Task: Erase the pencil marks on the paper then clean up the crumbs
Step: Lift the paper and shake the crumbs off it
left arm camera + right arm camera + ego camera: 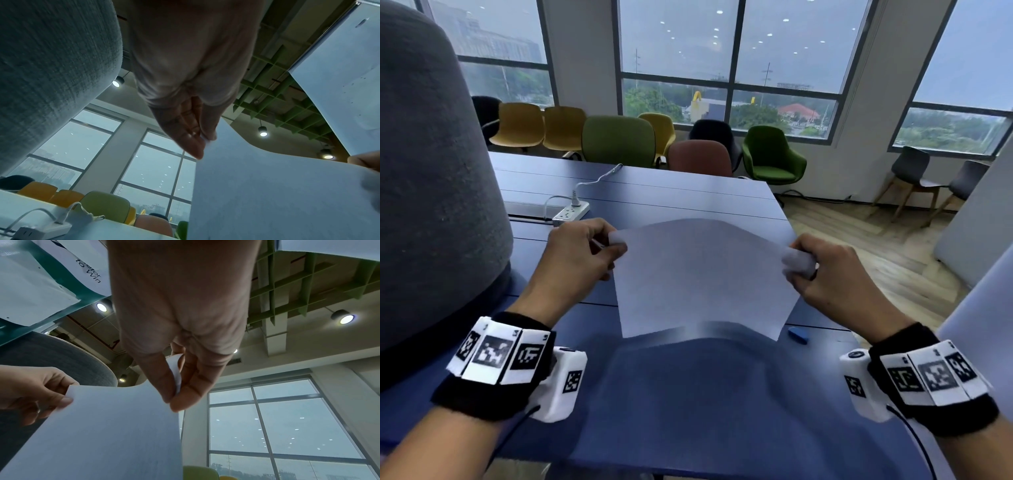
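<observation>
A white sheet of paper [702,277] is lifted off the blue table [661,192] and hangs bowed between both hands. My left hand [616,241] pinches its upper left corner, which the left wrist view shows between thumb and fingers [195,142] on the paper [267,194]. My right hand [796,258] pinches the upper right corner, and in the right wrist view that corner curls between its thumb and fingers [174,395] above the sheet [107,434]. No pencil marks show on the side I see. A blue eraser [798,334] lies on the table below the paper's lower right corner.
A white power strip [570,213] with a plugged cable sits at the table's back left. A tall grey felt-covered column [431,192] stands close on my left. Coloured chairs [619,140] line the windows behind the table. A pale panel [976,329] stands at my right.
</observation>
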